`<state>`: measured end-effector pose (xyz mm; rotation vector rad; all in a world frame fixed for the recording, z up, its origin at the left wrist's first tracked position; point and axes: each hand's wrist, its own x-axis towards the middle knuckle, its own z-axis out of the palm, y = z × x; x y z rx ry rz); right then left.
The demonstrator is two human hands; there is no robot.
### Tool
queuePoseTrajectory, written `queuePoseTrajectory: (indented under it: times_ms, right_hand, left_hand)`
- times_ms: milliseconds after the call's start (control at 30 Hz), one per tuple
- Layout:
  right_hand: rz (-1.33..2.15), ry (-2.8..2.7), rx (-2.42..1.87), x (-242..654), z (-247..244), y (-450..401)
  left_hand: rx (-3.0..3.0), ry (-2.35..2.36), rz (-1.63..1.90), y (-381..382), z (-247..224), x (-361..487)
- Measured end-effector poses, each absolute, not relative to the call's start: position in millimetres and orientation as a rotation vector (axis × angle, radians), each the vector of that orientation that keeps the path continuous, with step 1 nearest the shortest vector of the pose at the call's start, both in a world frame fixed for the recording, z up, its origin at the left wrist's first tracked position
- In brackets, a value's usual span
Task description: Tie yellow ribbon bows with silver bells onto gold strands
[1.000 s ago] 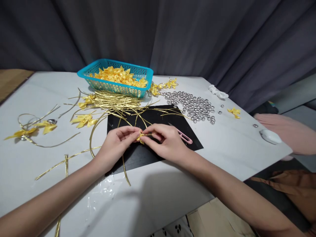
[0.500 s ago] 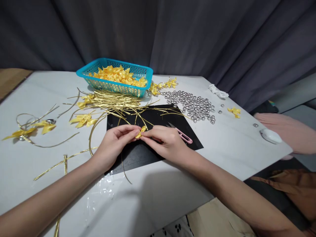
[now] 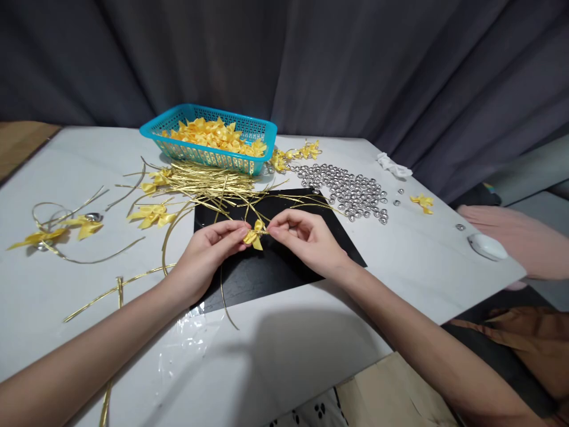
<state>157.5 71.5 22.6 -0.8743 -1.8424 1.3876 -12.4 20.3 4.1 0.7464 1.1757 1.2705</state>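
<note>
Over the black sheet (image 3: 249, 284), my left hand (image 3: 213, 249) pinches a small yellow ribbon bow (image 3: 253, 239) at its left side. My right hand (image 3: 306, 237) is closed on a gold wire (image 3: 263, 232) that comes out of the bow's right side. Both hands are close together, with the bow between the fingertips. A long thin gold wire (image 3: 224, 302) hangs or lies below my left hand and curves past the sheet's front edge. The scissors seen earlier are hidden behind my right hand.
A blue basket (image 3: 208, 155) of yellow bows stands at the back, with a pile of gold wires (image 3: 208, 181) before it. Silver beads (image 3: 351, 190) spread to the right. Wired bows (image 3: 153, 215) lie left. A white oval object (image 3: 488, 246) sits near the right edge.
My right hand has moved slightly up and right, off the bow and onto the wire. More of the bow shows now. The pink-handled scissors have gone out of sight behind my right hand.
</note>
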Motion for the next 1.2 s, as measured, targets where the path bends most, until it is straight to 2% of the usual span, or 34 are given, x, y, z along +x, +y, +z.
queuePoseTrajectory:
  times_ms: [333,933,1200]
  right_hand:
    - [1.079,-2.085,-0.952,163.6,21.2,69.4]
    - [0.961,-2.398,-0.651,167.4,30.2,63.5]
    - [1.244,-1.953,-1.288,168.9,26.2,82.7]
  left_hand:
    - [0.718,1.276,1.380,19.4,4.9,-8.4]
    - [1.178,1.460,1.245,14.8,4.8,-5.9]
    - [1.031,1.441,1.333,17.3,1.3,-9.5]
